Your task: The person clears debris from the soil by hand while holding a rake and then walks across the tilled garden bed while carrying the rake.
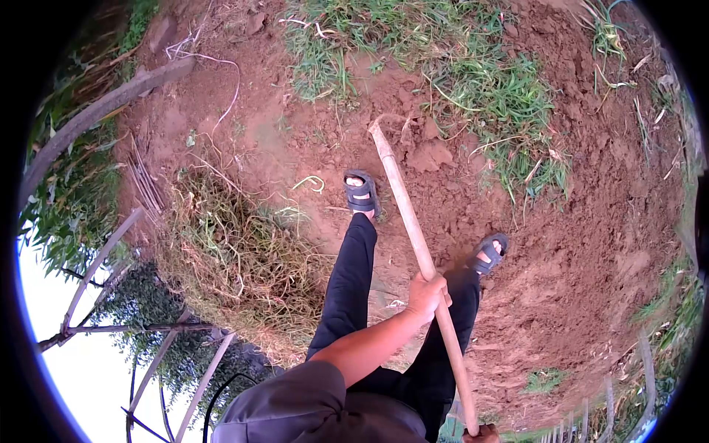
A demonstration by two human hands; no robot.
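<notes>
A hoe with a long pale wooden handle (402,196) runs diagonally across the view, in front of my legs. Its far end rests near loose reddish soil, where the head is earth-coloured and hard to make out. My left hand (428,296) is wrapped round the middle of the handle, arm stretched across my body. Down at the bottom edge, my right hand (481,434) grips the near end and is partly cut off by the frame. Green grass (509,111) grows just beyond the hoe's far end.
My sandalled feet (360,193) stand apart on bare soil (576,295). A heap of dry, pulled weeds (236,258) lies to the left. Curved poles (111,103) and a frame of posts (151,373) line the left side. Plants border the right edge.
</notes>
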